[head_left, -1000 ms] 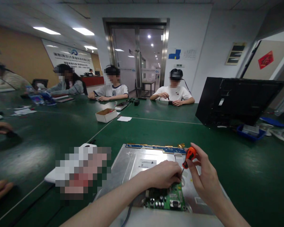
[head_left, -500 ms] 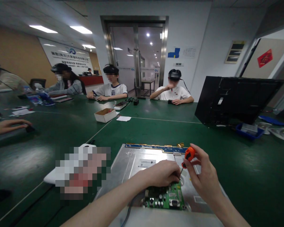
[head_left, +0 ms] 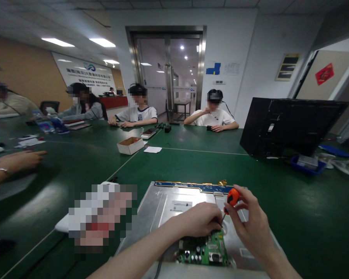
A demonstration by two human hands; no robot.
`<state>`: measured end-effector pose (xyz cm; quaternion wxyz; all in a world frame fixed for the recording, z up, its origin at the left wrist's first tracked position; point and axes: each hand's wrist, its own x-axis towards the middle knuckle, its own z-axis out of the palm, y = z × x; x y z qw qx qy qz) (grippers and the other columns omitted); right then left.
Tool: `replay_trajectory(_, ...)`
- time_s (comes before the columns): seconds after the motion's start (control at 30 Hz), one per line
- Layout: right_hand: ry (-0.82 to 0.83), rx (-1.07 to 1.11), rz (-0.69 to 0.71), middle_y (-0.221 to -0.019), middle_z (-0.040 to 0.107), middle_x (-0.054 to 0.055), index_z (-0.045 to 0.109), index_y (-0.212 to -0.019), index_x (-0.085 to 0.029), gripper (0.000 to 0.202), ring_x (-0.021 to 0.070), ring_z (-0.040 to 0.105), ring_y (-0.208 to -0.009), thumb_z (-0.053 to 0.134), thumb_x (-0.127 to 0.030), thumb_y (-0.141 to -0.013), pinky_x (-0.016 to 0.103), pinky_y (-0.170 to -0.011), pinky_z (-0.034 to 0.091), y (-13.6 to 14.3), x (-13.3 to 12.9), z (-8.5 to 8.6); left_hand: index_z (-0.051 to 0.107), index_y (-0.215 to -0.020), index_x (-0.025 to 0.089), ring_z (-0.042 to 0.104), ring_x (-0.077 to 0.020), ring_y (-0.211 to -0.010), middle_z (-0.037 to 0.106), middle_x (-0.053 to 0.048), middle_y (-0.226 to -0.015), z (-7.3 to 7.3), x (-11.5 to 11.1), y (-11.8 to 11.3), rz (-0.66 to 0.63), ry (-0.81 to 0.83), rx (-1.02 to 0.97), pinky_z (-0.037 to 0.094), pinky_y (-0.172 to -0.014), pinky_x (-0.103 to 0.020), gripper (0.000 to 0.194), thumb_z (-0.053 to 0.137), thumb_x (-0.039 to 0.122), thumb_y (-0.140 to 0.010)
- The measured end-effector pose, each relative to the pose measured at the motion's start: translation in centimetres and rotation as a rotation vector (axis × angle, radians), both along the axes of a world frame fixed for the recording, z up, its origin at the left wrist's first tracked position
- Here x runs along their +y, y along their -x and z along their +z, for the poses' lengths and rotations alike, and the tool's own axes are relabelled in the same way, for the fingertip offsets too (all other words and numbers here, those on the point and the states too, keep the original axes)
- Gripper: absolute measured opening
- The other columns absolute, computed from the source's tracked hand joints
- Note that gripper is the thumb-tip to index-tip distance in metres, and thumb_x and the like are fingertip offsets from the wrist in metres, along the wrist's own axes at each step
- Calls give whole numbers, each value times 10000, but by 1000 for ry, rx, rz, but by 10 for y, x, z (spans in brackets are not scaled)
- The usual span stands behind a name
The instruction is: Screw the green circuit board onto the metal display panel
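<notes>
Your R hand (head_left: 251, 219) is gripping the orange-and-black screwdriver (head_left: 233, 197) by its handle, shaft slanting down-L to the green PCB's (head_left: 205, 250) far R corner. Your L hand (head_left: 205, 219) is bunching its fingers nr the tip; can't tell if they're pinching anything. Hands are working close but apart, shaft btwn. PCB is lying on the metal panel (head_left: 151, 217), nr its near edge. A blue strip (head_left: 180, 186) is running along the far edge. For room: green bench (head_left: 197, 164) is stretching btwn that edge & the white box (head_left: 130, 146), also R of your R hand. On the L, a white device (head_left: 62, 224) is sitting just beside the panel; a co-worker's hand (head_left: 20, 162) is showing beyond, well apart.
</notes>
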<state>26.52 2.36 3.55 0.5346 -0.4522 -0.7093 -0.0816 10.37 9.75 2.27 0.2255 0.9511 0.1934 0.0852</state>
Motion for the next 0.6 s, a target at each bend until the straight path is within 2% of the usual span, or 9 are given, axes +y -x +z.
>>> replay_trajectory(0.2, -23, -21, -28, -995, 637, 92, 426, -1304, -195, 353, 120, 630, -553, 509, -313, -982, 252, -482, 560, 1, 0, -3, 677, -849, 186, 639, -188, -789, 680, -9, -840, 0, 1, 0, 9, 42, -6, 452, -701, -236, 77, 689, 115, -821)
replay_trajectory(0.33, -4, -59, -62, -903, 655, 77, 436, -1308, -180, 357, 138, 641, -536, 476, -348, -996, 268, -473, 558, 0, 0, -3, 688, -903, 191, 646, -188, -808, 691, -7, -864, -1, 1, 0, 0, 67, -12, 460, -727, -237, 109, 697, 118, -823)
replay_trajectory(0.6, -26, -62, -103, -808, 669, 41, 439, -1286, -192, 362, 143, 648, -500, 475, -405, -995, 255, -438, 544, 1, 1, -4, 681, -865, 172, 655, -208, -840, 704, -37, -902, -7, 2, -2, 3, 22, 0, 464, -739, -256, 59, 709, 136, -827)
